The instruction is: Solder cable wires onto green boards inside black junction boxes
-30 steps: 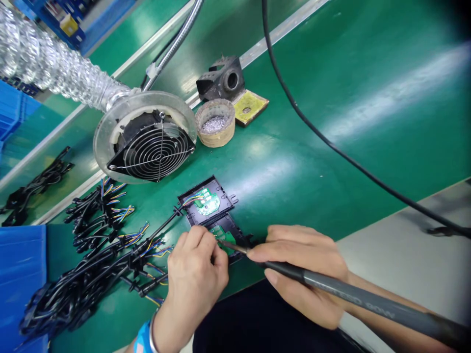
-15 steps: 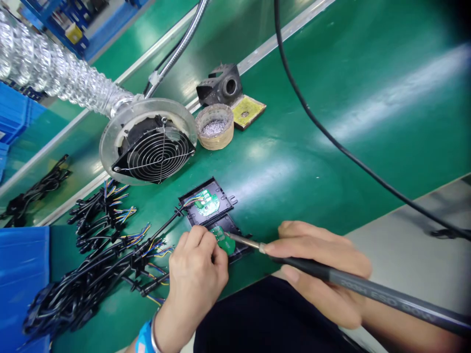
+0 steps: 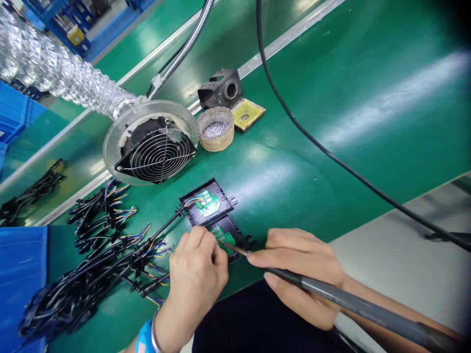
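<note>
My right hand grips a soldering iron with a dark grey handle. Its tip reaches the green circuit board in the nearer black plastic case; whether it touches cannot be made out. My left hand is closed at the left side of that board, and its fingertips and whatever they hold are hidden. Just beyond lies a second black case with another green board. Coloured wires from a black cable run onto this farther board.
Many black cables with bare coloured ends lie left, beside a blue bin. A fume extractor fan hangs above the bench. Behind are a solder-filled round pot, a yellow sponge and an iron holder. The iron's cord arcs right.
My right hand and the soldering iron have moved left, bringing the tip farther over the nearer board, closer to my left hand. The cord has swung left. My left hand has hardly moved.
</note>
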A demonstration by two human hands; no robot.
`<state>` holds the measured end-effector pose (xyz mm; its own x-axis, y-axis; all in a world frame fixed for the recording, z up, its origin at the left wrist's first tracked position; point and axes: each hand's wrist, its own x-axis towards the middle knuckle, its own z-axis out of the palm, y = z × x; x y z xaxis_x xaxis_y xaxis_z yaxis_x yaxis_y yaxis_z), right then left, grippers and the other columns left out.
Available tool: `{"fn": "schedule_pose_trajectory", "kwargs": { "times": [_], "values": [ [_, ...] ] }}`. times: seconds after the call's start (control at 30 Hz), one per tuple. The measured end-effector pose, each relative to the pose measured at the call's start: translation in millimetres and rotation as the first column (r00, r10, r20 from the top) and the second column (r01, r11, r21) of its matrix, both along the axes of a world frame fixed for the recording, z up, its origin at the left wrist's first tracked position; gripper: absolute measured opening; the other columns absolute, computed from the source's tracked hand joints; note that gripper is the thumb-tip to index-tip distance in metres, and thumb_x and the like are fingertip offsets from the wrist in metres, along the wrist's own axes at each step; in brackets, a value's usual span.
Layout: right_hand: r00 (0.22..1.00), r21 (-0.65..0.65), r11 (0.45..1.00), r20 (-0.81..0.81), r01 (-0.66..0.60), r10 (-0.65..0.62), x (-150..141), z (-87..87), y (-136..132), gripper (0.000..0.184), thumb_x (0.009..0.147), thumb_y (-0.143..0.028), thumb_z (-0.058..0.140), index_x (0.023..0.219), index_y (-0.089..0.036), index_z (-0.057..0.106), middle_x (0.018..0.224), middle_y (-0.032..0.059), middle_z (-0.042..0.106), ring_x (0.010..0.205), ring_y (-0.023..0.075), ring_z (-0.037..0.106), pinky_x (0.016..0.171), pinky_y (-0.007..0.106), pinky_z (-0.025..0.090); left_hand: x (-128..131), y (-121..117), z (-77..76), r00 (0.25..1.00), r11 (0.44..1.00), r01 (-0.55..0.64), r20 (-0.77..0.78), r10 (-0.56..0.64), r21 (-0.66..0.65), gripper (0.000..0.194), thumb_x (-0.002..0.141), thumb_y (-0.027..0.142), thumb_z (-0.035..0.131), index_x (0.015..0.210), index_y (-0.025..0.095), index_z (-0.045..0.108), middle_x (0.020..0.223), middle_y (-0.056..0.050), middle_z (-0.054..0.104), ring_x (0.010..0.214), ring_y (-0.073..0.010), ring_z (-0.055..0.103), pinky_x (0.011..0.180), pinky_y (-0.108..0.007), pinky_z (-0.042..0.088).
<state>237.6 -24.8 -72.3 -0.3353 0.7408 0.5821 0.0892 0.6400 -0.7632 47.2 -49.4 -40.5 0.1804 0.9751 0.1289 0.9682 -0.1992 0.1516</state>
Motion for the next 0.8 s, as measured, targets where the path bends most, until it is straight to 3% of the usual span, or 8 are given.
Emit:
{"fn": "schedule_pose_trajectory", "kwargs": {
  "times": [0.37,0.6,0.8],
  "values": [
    [0.998,-0.006,1.000,-0.070,0.001,-0.002,1,2.5,1,0.026,0.074,-0.007,0.050,0.092,-0.015,0.067,0.060,0.0021,0.055,0.049,0.0120,0.044,0.047,0.027,0.035,0,0,0.1,1.000,1.000,0.008,-0.002,-0.008,0.006,0.019,0.082,0.010,0.053,0.067,0.021,0.052,0.074,-0.001,0.057,0.068,-0.0161,0.053,0.062,-0.029,0.039],
    [0.994,-0.077,0.996,-0.099,0.048,-0.055,6,4.7,-2,0.029,0.074,-0.009,0.052,0.097,-0.017,0.068,0.063,0.0022,0.057,0.051,0.0137,0.051,0.047,0.028,0.041,0,0,-1.1,1.000,1.000,0.009,-0.007,-0.009,0.010,0.018,0.081,0.009,0.053,0.068,0.021,0.053,0.076,-0.002,0.059,0.070,-0.0167,0.055,0.064,-0.028,0.043],
    [0.984,-0.074,0.986,-0.079,0.152,-0.158,8,5.4,-2,0.043,0.081,-0.007,0.054,0.120,-0.022,0.061,0.074,0.0017,0.065,0.057,0.0140,0.058,0.049,0.026,0.049,-6,-3,8.9,0.997,0.994,0.062,0.051,-0.058,-0.086,0.012,0.088,0.015,0.050,0.082,0.021,0.058,0.086,-0.004,0.062,0.076,-0.0173,0.059,0.067,-0.028,0.048]
  ]
}}
